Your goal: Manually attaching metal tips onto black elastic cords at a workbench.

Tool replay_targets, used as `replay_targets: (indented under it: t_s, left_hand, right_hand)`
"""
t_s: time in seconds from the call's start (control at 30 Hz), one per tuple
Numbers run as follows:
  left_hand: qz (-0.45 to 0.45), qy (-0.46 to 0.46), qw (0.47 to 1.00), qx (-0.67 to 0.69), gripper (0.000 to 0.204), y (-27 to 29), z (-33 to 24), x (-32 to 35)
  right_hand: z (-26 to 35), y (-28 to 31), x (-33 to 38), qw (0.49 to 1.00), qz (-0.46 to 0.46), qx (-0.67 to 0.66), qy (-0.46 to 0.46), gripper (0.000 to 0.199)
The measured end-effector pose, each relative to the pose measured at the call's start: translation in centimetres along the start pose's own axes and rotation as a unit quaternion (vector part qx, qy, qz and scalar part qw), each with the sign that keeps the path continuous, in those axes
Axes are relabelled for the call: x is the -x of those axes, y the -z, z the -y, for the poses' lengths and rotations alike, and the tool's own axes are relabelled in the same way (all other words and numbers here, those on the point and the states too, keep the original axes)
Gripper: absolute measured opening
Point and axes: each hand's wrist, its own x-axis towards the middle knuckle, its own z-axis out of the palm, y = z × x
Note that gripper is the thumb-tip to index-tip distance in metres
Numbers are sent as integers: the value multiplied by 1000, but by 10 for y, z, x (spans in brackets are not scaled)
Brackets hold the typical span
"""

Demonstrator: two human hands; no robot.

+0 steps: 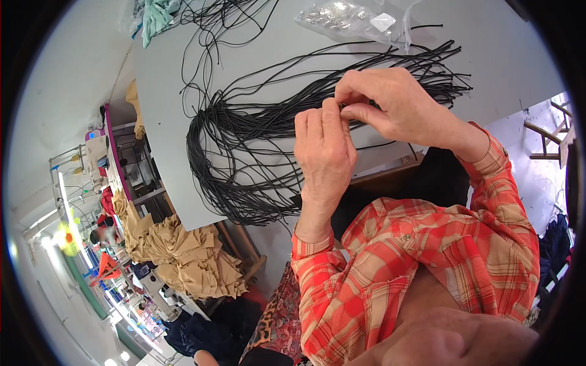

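Note:
My left hand (325, 146) and my right hand (394, 100) meet above the table, fingertips pinched together. Between them is something small and dark, mostly covered by the fingers; I cannot tell what it is. Under and behind the hands lies a large bundle of thin black cords (256, 119), gathered at the left and fanning out to loose ends at the right. Part of the bundle loops down towards the table's near edge. Beyond the hands sits a clear plastic bag (348, 17) with many small shiny metal-looking pieces in it.
More black cords (229, 18) trail across the far side of the grey table (162, 91), near a pale green cloth (157, 21). Tan fabric (183, 256) is heaped to the left, below table height. A wooden stool (549, 137) stands at the right. Another person's arm (204, 358) shows at the lower left.

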Motion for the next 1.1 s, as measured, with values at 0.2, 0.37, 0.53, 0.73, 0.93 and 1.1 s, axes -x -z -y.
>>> replay_targets:
  t_s: [0.2, 0.37, 0.53, 0.73, 0.93, 1.1]
  left_hand:
    - [-4, 23, 996, 89, 24, 0, -2, 2]
    - [-148, 188, 900, 364, 19, -16, -10, 11]
    - [-221, 206, 849, 434, 19, -36, -11, 11]
    - [-226, 226, 810, 491, 21, -43, -17, 7]
    - [-223, 174, 823, 493, 24, -44, -14, 3]
    - [-212, 171, 817, 508, 24, -42, -9, 6]
  right_hand:
    - [-4, -3, 2, 997, -60, 6, 57, 10]
    - [8, -5, 1, 991, -79, -103, -33, 7]
    - [2, -16, 3, 989, -107, -99, 8, 6]
    - [-2, -15, 2, 987, -141, 3, 80, 6]
    - [-1, -4, 0, 983, -138, -66, 102, 7]
    - [11, 4, 0, 929, -163, -312, 116, 26]
